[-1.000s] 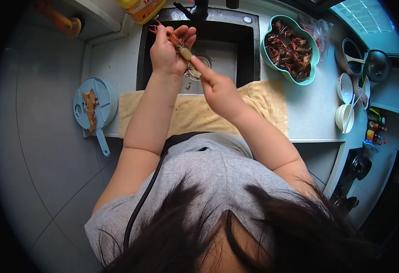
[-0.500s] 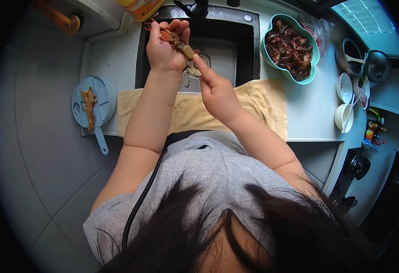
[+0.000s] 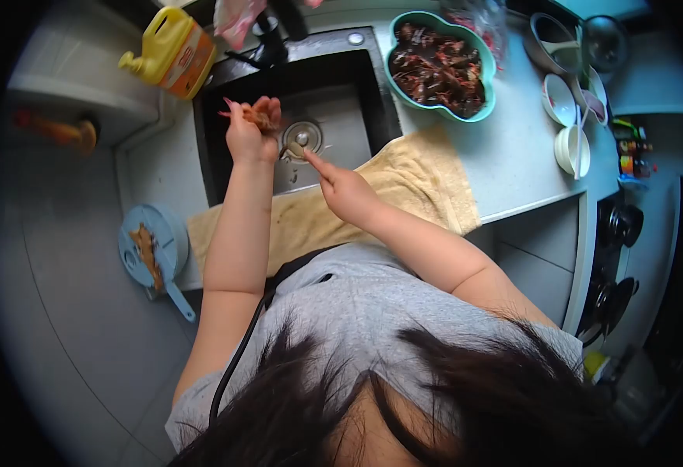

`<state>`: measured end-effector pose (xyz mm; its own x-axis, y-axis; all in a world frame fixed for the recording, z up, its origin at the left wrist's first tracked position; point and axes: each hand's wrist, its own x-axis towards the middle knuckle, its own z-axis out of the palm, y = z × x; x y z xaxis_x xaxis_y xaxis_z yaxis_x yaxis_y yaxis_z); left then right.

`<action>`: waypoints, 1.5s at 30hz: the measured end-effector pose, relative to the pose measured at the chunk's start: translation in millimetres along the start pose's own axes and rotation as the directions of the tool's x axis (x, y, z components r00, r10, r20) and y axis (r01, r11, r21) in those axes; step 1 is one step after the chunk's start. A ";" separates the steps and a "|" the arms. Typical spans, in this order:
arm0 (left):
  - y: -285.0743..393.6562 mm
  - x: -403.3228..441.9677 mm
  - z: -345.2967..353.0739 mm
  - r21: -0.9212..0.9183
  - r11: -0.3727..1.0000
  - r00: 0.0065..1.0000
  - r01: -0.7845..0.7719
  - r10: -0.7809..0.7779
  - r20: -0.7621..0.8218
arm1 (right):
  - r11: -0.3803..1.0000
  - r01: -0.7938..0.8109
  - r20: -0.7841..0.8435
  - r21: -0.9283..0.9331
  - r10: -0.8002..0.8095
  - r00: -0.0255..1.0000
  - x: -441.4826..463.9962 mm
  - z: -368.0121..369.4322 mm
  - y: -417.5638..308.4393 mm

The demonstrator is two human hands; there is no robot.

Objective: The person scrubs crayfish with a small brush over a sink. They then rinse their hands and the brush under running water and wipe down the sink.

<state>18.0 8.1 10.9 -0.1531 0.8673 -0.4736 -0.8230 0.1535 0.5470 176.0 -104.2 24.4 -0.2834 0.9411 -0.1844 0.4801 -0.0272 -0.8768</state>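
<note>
My left hand (image 3: 251, 138) is closed around a crayfish (image 3: 257, 119) over the left side of the sink; a red claw sticks out past the thumb, and the fingers cover part of the body. My right hand (image 3: 345, 193) is at the sink's front edge, its index finger stretched forward and the other fingers curled. At its fingertip is a small tan brush-like piece (image 3: 296, 148), blurred against the drain, just right of the crayfish. Below both is the dark-rimmed sink (image 3: 392, 117) with its metal drain (image 3: 310, 134).
A green bowl (image 3: 488, 86) of crayfish stands right of the sink. A tan towel (image 3: 435, 175) lies along the front edge. On the left are a yellow jug (image 3: 172, 50) and a blue lidded container (image 3: 172, 233) with a ginger root (image 3: 147, 253). Bowls (image 3: 567, 148) sit far right.
The view has shifted and turned, bringing the yellow jug fully in. The tan piece at my right fingertip has moved away from the crayfish, which my left hand still holds.
</note>
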 end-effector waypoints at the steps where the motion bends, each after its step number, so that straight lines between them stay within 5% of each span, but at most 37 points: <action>1: -10.0 2.0 0.5 0.108 0.993 0.998 0.055 -0.051 -0.036 | 1.000 -0.003 -0.025 -0.002 0.003 1.000 -2.3 -2.0 8.2; 5: -68.9 7.5 43.6 0.237 0.925 0.949 0.296 -0.314 0.040 | 0.984 -0.171 -0.096 -0.055 0.166 0.982 -8.2 -19.7 31.4; 6: -72.0 -19.2 90.8 0.299 0.919 0.963 0.256 -0.270 0.005 | 0.966 -0.250 -0.083 -0.073 0.244 0.966 -7.9 -23.9 35.6; 9: -106.6 -8.8 149.9 0.480 0.838 0.877 0.260 -0.413 0.246 | 0.995 -0.047 -0.238 -0.086 0.025 0.971 -7.6 -21.2 65.7; 11: -116.2 -7.4 179.8 0.676 0.662 0.819 0.323 -0.554 0.151 | 0.991 -0.027 -0.258 -0.128 -0.007 0.966 -12.7 -27.2 58.5; 13: -108.7 -8.5 180.0 0.745 0.663 0.911 0.067 -0.345 0.224 | 0.964 -0.259 -0.172 -0.059 0.245 0.954 -13.9 -43.7 47.3; 14: -114.7 18.7 160.7 0.763 0.617 0.917 -0.195 -0.162 0.365 | 0.987 -0.036 -0.305 -0.154 -0.013 0.952 -11.2 -35.3 88.7; 15: -114.0 49.4 135.3 0.737 0.514 0.861 -0.439 0.006 0.508 | 0.987 -0.029 -0.301 -0.157 -0.020 0.953 -5.4 -43.2 88.4; 16: -92.9 58.9 119.5 0.744 0.281 0.795 -0.606 0.180 0.580 | 0.921 -0.278 -0.153 0.273 0.327 0.933 2.7 -53.1 80.1; 17: -68.6 66.3 100.2 0.715 0.011 0.682 -0.699 0.311 0.662 | 0.613 -0.516 0.126 0.599 0.564 0.816 9.1 -60.8 70.4; 19: -10.1 61.7 86.6 0.873 -0.248 0.833 -0.420 0.275 0.479 | 0.441 -0.448 0.177 0.777 0.530 0.829 25.3 -59.9 49.3; 21: 12.0 103.2 43.2 0.572 -0.786 0.672 -0.235 0.294 0.680 | 0.325 -0.450 0.269 0.832 0.472 0.839 53.3 -56.4 43.7; 24: 42.1 89.0 45.8 0.243 -0.956 0.842 -0.162 -0.005 0.539 | 0.188 -0.487 0.358 0.853 0.469 0.807 109.0 -45.3 38.4; 25: 41.7 88.7 45.8 0.244 -0.957 0.844 -0.156 -0.001 0.537 | 0.093 -0.505 0.404 0.858 0.484 0.776 123.5 -41.9 34.7; 29: 34.0 88.2 34.3 0.246 -0.952 0.815 -0.181 -0.005 0.579 | 0.115 -0.506 0.395 0.855 0.489 0.778 148.4 -38.7 8.0; 32: 25.2 82.7 33.9 0.279 -0.946 0.799 -0.162 0.041 0.599 | 0.281 -0.409 0.249 0.868 0.466 0.849 153.0 -35.1 -3.8; 33: 19.4 81.8 33.3 0.405 -0.880 0.727 -0.250 0.105 0.679 | 0.279 -0.411 0.250 0.868 0.469 0.847 154.4 -35.3 -0.8; 35: 0.9 85.2 30.4 0.618 -0.604 0.608 -0.503 0.262 0.750 | 0.311 -0.386 0.204 0.868 0.484 0.851 155.1 -35.1 5.4; 37: -22.7 87.0 37.7 0.783 0.187 0.803 -0.594 0.195 0.563 | 0.314 -0.383 0.199 0.869 0.486 0.851 148.2 -38.3 1.2; 38: -25.7 77.6 42.9 0.832 0.408 0.889 -0.375 -0.097 0.448 | 0.342 -0.390 0.213 0.855 0.455 0.865 140.3 -43.5 -6.9; 39: -20.6 49.4 56.9 0.839 0.537 0.848 -0.084 -0.404 0.344 | 0.371 -0.397 0.226 0.840 0.426 0.876 132.1 -46.9 -12.4; 40: -27.3 40.8 57.5 0.777 0.622 0.845 0.093 -0.462 0.269 | 0.385 -0.338 0.163 0.859 0.420 0.893 127.5 -44.0 -13.1; 41: -37.9 39.0 56.5 0.778 0.621 0.840 0.098 -0.471 0.270 | 0.383 -0.337 0.158 0.860 0.429 0.890 122.5 -42.5 -14.3; 43: -58.2 34.0 53.2 0.574 0.813 0.878 -0.093 -0.206 0.433 | 0.592 -0.241 -0.038 0.769 0.417 0.908 108.6 -45.2 -32.5; 45: -64.7 28.2 52.2 0.504 0.861 0.896 0.061 -0.270 0.352 | 0.506 -0.232 -0.004 0.831 0.422 0.906 100.1 -46.3 -34.4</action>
<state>95.5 47.4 -1.8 0.2777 0.9026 -0.3289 -0.4422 0.4240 0.7904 169.6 6.6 56.7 -0.0511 0.8428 -0.5358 -0.3809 -0.5123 -0.7697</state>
